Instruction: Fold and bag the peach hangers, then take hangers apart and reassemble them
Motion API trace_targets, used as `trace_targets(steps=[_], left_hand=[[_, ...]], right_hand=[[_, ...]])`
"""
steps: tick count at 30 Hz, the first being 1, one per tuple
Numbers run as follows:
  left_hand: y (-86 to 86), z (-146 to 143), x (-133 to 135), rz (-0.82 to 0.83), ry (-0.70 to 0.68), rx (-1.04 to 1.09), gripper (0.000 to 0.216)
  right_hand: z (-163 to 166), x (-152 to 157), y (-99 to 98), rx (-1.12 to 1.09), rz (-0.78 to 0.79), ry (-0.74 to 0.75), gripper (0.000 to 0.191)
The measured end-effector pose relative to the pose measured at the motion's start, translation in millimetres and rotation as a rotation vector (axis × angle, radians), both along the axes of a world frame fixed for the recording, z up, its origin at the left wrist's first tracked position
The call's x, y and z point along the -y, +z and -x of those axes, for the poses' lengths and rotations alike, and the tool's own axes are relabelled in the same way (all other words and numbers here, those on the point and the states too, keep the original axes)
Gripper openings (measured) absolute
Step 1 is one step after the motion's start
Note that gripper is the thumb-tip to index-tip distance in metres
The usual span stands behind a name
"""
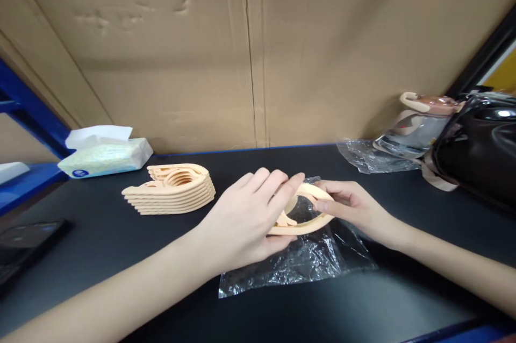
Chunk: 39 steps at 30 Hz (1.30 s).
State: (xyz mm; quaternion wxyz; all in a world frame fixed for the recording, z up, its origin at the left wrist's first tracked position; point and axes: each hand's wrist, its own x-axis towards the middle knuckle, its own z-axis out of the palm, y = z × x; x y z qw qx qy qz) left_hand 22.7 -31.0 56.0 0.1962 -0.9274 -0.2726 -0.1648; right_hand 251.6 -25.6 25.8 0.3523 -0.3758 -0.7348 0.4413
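Observation:
Between my two hands is a beige plastic folding hanger [310,227], its curved loop facing right. My left hand [253,214] lies across its left part, fingers over the top and thumb below, hiding that side. With thumb and fingers my right hand [349,203] pinches the rounded right end. Under the hanger spreads a crinkled clear plastic bag [298,265] on the black table. To the left, a neat stack of several matching folded hangers [173,200] rests beside my left wrist, apart from it.
A tissue pack [107,157] sits at the back left, with a dark flat device [30,243] nearer. At the right are a clear pitcher-like container [411,130], plastic wrap [365,155] and a shiny black bag [479,155]. Cardboard [193,63] walls off the back.

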Motion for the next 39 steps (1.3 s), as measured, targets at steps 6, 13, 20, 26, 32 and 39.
trace_targets(steps=[6,13,20,26,32,39], left_hand=[[-9.4,3,-5,0.032,-0.018,0.026,0.079],[-12.5,7,-11,0.095,0.004,0.005,0.089],[-12.9,10,-15,0.139,0.004,0.001,0.092],[-13.7,12,-18,0.135,0.018,-0.047,0.096],[-9.9,12,-19,0.161,0.006,-0.055,0.084],[-9.5,12,-20,0.057,-0.038,-0.017,0.071]], right_hand=[[0,-1,2.3,-0.086,0.176,0.024,0.028],[-3,-6,-1.2,-0.138,0.281,0.038,0.025],[-7,-10,-6.4,-0.108,0.267,0.061,0.025],[-6,-10,-4.9,-0.117,0.275,0.047,0.024],[-7,-12,-5.3,-0.117,0.294,0.005,0.025],[-7,-14,-5.4,-0.119,0.268,-0.008,0.026]])
